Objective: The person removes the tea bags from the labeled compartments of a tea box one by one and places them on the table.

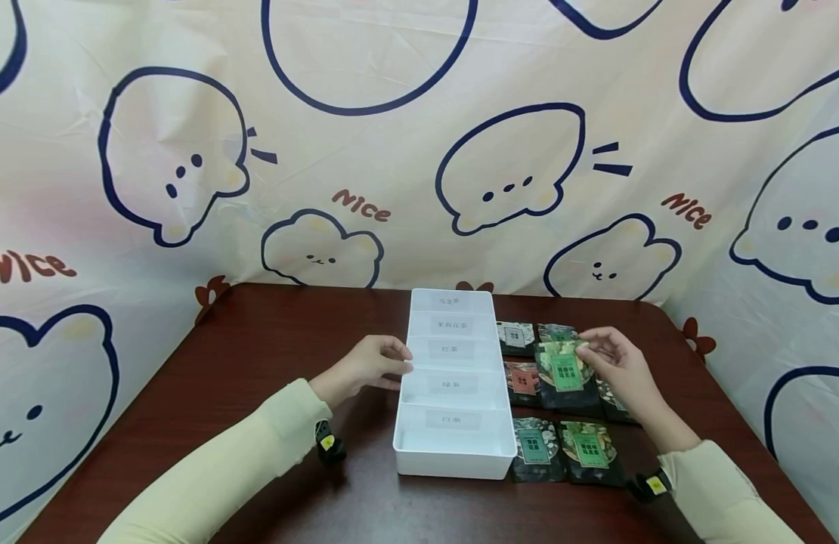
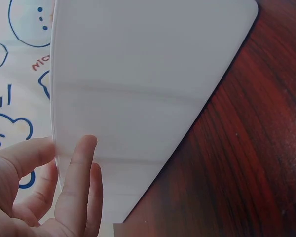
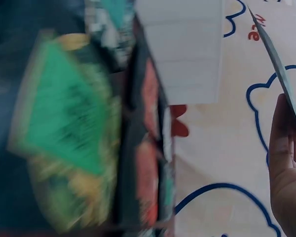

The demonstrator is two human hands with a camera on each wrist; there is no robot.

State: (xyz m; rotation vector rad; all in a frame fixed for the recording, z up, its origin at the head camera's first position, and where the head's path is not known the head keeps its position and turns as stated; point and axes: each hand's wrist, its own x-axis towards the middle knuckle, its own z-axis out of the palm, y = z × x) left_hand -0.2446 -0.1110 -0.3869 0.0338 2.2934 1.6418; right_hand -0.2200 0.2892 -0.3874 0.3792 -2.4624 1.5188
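A long white divided box point(image 1: 453, 462) stands on the table, a paper label in each compartment. At its left rim is my left hand point(image 1: 366, 368); some fingertips lie over the rim and others along the outer wall, as the left wrist view also shows the fingers point(image 2: 76, 187) there. My right hand point(image 1: 617, 366) pinches the upper right edge of a dark tea packet point(image 1: 565, 374) with a green label, raised over other packets right of the box. In the right wrist view the held packet point(image 3: 272, 54) appears nearly edge-on.
Below the held packet lie a red-labelled packet point(image 1: 523, 381) and others partly covered. Closer to me are two green-labelled packets point(image 1: 537, 447), side by side. A pale-labelled packet point(image 1: 515, 337) lies farther back. The brown table point(image 1: 270, 340) ends at a printed cloth backdrop point(image 1: 406, 159).
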